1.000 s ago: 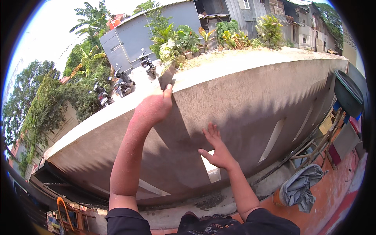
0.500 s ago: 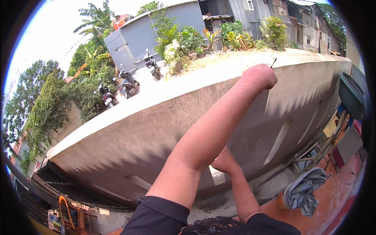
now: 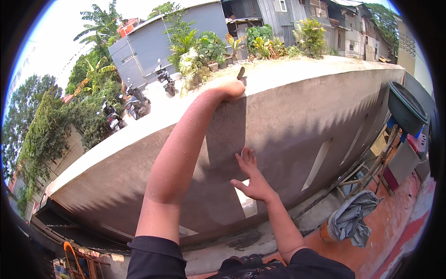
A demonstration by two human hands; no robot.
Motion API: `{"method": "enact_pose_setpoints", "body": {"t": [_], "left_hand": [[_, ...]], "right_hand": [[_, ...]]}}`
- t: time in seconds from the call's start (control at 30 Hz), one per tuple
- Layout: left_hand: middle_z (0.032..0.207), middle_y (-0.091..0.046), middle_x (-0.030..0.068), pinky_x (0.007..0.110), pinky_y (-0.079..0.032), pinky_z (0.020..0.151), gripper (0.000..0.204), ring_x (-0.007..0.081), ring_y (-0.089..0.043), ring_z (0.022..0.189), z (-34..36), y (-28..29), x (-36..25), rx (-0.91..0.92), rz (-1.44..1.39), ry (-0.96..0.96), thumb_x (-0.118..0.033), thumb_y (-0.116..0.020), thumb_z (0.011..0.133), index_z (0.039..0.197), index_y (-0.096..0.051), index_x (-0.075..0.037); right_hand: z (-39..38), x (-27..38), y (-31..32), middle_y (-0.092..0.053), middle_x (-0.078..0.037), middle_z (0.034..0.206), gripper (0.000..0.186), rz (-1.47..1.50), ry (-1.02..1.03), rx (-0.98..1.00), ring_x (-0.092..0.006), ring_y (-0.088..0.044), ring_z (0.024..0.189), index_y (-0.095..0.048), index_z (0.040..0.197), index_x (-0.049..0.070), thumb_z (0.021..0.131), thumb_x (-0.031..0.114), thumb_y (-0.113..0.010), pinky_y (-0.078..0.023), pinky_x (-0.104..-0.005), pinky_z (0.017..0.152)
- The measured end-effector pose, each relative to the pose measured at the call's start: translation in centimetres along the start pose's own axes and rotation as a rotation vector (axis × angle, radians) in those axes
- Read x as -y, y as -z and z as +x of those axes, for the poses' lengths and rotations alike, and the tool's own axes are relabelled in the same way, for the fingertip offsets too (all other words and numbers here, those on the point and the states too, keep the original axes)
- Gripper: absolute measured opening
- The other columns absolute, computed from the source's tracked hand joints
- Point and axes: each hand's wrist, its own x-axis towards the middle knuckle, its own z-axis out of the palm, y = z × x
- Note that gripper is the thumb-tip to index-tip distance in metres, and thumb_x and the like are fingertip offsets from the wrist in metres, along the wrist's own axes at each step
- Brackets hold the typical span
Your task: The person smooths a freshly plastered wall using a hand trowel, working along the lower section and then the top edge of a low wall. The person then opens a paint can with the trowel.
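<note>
My left arm reaches up to the sunlit top of a grey-brown plastered wall (image 3: 288, 109). There my left hand (image 3: 231, 87) is closed around a tool (image 3: 241, 73), of which only a short, dark, flat end sticks up past the fist. The rest of it is hidden, so its kind cannot be told. Lower down, my right hand (image 3: 253, 179) has its fingers spread, the palm turned to the wall beside a narrow slot opening (image 3: 246, 204). Whether the palm touches the wall is unclear. Small pale specks dot my left forearm.
Beyond the wall stand parked motorbikes (image 3: 135, 103), potted plants (image 3: 211, 49) and a grey building (image 3: 172, 44). To the right are a dark green basin (image 3: 406, 109), a wooden frame (image 3: 388, 149) and an orange bucket (image 3: 325, 232) draped with grey cloth (image 3: 355, 218).
My left hand has moved left along the wall's top with the tool. My right hand, partly hidden behind the left arm before, has risen and shows spread fingers. The view has shifted slightly.
</note>
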Motion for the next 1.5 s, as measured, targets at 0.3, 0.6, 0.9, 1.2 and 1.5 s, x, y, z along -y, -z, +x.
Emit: {"method": "enact_pose_setpoints", "body": {"t": [0.3,0.6,0.9,1.2,1.5], "left_hand": [[0.082,-0.068,0.0209,0.042,-0.05,0.08,0.062,0.0271,-0.067,0.083,-7.2,-11.2,-9.9,0.136,-1.082,-0.437,-0.043,-0.045,0.107,0.098,-0.064,0.015],[0.102,-0.073,0.0141,0.034,-0.053,0.093,0.05,0.0199,-0.069,0.104,-12.5,-13.6,-4.5,0.208,-1.229,-0.415,-0.037,-0.055,0.107,0.128,-0.059,0.008],[0.095,-0.072,0.0092,0.03,-0.052,0.088,0.032,0.0148,-0.068,0.093,-7.7,-15.2,0.4,-0.226,-1.113,-0.383,-0.026,-0.057,0.106,0.116,-0.066,0.004],[0.074,-0.064,0.0058,0.029,-0.048,0.069,0.021,0.0126,-0.061,0.076,-6.2,-17.9,-6.0,-0.652,-1.034,0.005,-0.018,-0.055,0.105,0.1,-0.065,-0.001],[0.104,-0.06,0.0143,0.049,-0.048,0.096,0.011,0.0356,-0.057,0.11,5.0,-20.6,-15.9,-1.337,-0.179,-0.68,-0.012,-0.052,0.094,0.097,-0.059,-0.003]], "right_hand": [[-4.7,2.1,9.7,-0.037,-0.016,0.162,0.101,1.583,0.32,-0.458,-0.0327,-0.032,0.152,-0.028,0.159,0.004,0.091,0.072,-0.058,-0.022,-0.051,0.127],[-5.7,6.4,19.2,-0.068,-0.008,0.118,0.026,0.723,0.044,-1.276,-0.0216,-0.067,0.108,-0.061,0.127,0.005,0.108,0.02,-0.052,-0.053,-0.0392,0.097],[10.9,1.2,29.7,-0.063,-0.023,0.134,0.038,-0.878,0.399,-0.26,-0.0372,-0.055,0.132,-0.064,0.131,0.002,0.108,0.027,-0.046,-0.04,-0.0459,0.114],[11.7,-6.7,52.5,-0.072,-0.018,0.118,0.044,-0.672,-0.307,-0.286,-0.0321,-0.068,0.107,-0.07,0.125,0.006,0.109,0.033,-0.04,-0.051,-0.0385,0.097],[9.5,-12.6,64.0,-0.072,-0.022,0.106,0.044,-0.898,-0.331,-0.324,-0.0359,-0.068,0.103,-0.072,0.111,0.005,0.109,0.036,-0.041,-0.053,-0.0415,0.091]]}}
